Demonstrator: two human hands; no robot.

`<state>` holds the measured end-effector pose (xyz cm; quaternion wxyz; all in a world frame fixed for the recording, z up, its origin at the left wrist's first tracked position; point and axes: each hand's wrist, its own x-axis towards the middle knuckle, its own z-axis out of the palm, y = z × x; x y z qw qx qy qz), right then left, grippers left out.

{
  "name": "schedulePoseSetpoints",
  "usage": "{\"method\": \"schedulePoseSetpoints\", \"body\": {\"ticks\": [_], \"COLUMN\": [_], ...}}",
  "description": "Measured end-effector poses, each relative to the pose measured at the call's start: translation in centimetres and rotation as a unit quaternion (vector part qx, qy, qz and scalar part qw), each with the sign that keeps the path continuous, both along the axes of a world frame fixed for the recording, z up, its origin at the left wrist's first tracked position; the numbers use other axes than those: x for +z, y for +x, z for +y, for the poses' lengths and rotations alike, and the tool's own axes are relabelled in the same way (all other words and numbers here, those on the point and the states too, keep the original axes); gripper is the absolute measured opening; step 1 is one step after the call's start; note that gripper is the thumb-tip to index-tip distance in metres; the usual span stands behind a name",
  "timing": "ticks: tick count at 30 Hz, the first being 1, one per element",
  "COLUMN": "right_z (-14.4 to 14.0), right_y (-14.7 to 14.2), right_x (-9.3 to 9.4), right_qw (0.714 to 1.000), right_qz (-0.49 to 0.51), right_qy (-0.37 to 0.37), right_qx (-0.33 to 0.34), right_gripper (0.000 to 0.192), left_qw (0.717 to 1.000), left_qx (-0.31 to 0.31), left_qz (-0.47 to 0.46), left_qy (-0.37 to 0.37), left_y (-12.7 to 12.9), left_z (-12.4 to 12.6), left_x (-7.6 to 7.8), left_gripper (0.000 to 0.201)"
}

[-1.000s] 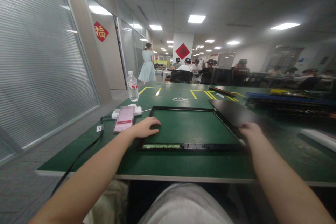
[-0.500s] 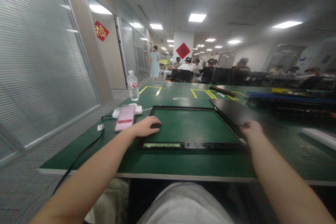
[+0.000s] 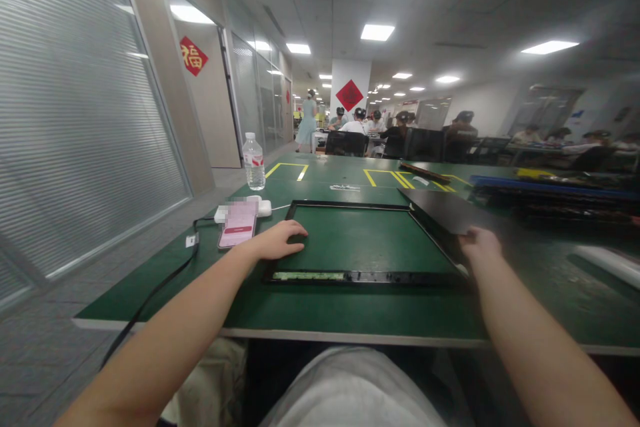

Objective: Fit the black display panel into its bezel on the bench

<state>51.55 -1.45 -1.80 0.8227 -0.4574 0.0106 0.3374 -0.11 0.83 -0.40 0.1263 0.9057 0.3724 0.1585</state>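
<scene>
black frame on green table, chairs behind

Black frame partly hidden by the left hand, phone partly pixelated, white bar cut off at right.

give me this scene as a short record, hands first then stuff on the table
left hand: open, over the left side of the black frame
right hand: gripping the edge of the dark panel
black frame: flat on the green table
dark panel: along the frame's right side
phone: left of the frame
bottle: upright, beyond the phone
</scene>
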Motion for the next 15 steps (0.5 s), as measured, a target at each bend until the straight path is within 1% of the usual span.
{"method": "schedulePoseSetpoints", "body": {"ticks": [3, 6, 12, 15], "right_z": [-0.3, -0.6, -1.0, -1.3], "right_y": [-0.5, -1.1, -1.9, -2.7], "right_x": [0.8, 1.7, 2.9, 3.4], "right_qw": [0.999, 0.997, 0.995, 0.995], "right_qz": [-0.022, -0.029, -0.049, -0.073], "right_qy": [0.027, 0.046, 0.065, 0.069], "right_qx": [-0.040, -0.058, -0.052, -0.024], "right_gripper": [0.026, 0.025, 0.023, 0.020], "left_qw": [1.000, 1.000, 1.000, 0.998], "left_qx": [0.003, 0.004, 0.012, 0.027], "left_qz": [0.008, 0.004, -0.020, -0.052], "left_qy": [-0.004, -0.007, -0.009, -0.001], "left_y": [0.1, 0.1, 0.1, 0.1], "left_z": [-0.1, -0.1, -0.1, -0.2], "left_x": [0.1, 0.1, 0.3, 0.4], "left_gripper": [0.042, 0.042, 0.043, 0.044]}}
